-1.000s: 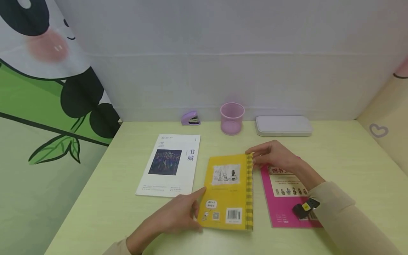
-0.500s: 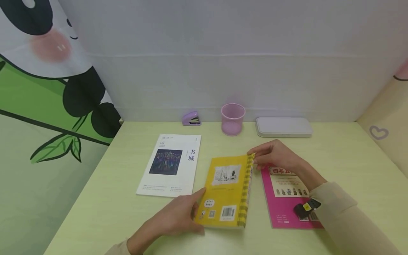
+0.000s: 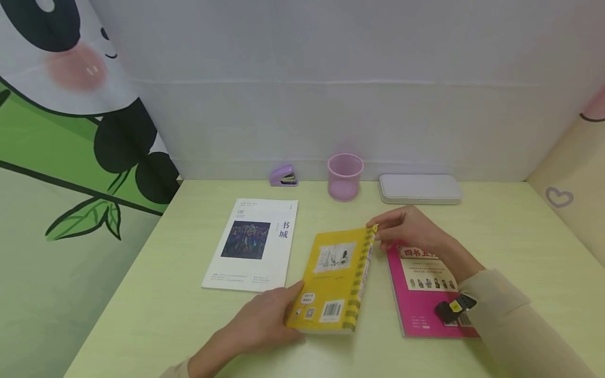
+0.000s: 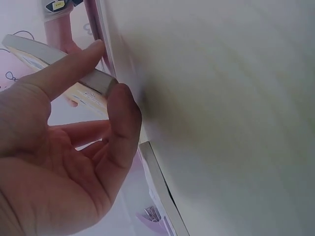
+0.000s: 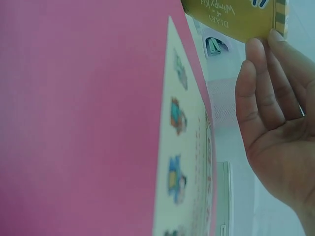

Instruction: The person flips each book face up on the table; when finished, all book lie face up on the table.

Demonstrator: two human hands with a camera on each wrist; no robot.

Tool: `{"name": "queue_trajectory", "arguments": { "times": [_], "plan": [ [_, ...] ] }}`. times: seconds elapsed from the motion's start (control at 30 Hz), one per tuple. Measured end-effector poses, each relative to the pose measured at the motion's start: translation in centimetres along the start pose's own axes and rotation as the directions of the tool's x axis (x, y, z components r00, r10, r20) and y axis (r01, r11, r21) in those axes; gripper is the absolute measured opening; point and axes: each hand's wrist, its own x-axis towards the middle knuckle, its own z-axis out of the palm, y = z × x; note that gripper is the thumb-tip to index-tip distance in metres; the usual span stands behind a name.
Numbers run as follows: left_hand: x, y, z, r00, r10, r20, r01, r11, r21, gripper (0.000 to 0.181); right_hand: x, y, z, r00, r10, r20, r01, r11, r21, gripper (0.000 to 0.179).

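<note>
A yellow book (image 3: 331,278) lies between both hands, back cover and barcode up, its checked spine side on the right raised so the book tilts. My left hand (image 3: 262,320) grips its lower left corner; in the left wrist view the fingers of that hand (image 4: 59,162) are bent about the page edge. At the top right corner, my right hand (image 3: 416,231) pinches the book by the spine end. The right wrist view shows its fingertips against the gold-looking cover (image 5: 231,17). Under the right forearm lies a pink book (image 3: 411,310), partly hidden by the sleeve.
A white magazine (image 3: 250,273) with a dark picture lies to the left. Along the back stand a purple stapler (image 3: 282,176), a pink cup (image 3: 344,178) and a flat pale case (image 3: 419,189). A white wall covering (image 3: 350,105) rises behind the table.
The yellow book has tipped further, its spine side coming up and its lower end shifting left. Both hands keep their hold at nearly the same places.
</note>
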Motion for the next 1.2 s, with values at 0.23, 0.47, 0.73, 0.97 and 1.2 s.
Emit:
{"name": "queue_trajectory", "arguments": {
  "times": [0.23, 0.47, 0.73, 0.97, 1.2],
  "plan": [
    [-0.5, -0.3, -0.5, 0.998, 0.026, -0.063, -0.026, 1.0, -0.001, 0.085, -0.3, -0.5, 0.1, 0.998, -0.032, -0.047, 0.03, 0.999, -0.038, 0.035],
    [-0.9, -0.5, -1.2, 0.989, 0.029, -0.148, -0.027, 1.0, 0.012, 0.059, -0.8, -1.0, -0.1, 0.984, -0.153, -0.094, 0.143, 0.984, -0.107, 0.027],
    [-1.1, -0.8, -2.5, 0.982, 0.019, -0.188, -0.043, 0.991, -0.125, 0.035, -1.0, -2.2, -0.4, 0.98, -0.132, -0.149, 0.122, 0.99, -0.077, 0.03],
    [-1.1, -1.0, -3.3, 0.978, -0.049, -0.202, -0.001, 0.971, -0.24, 0.026, -0.7, -2.5, -0.5, 0.976, -0.122, -0.179, 0.115, 0.992, -0.05, 0.03],
    [-1.1, -1.3, -3.8, 0.976, -0.073, -0.207, 0.017, 0.965, -0.263, 0.018, -0.5, -2.6, -0.5, 0.976, -0.124, -0.182, 0.117, 0.992, -0.049, 0.034]
  ]
}}
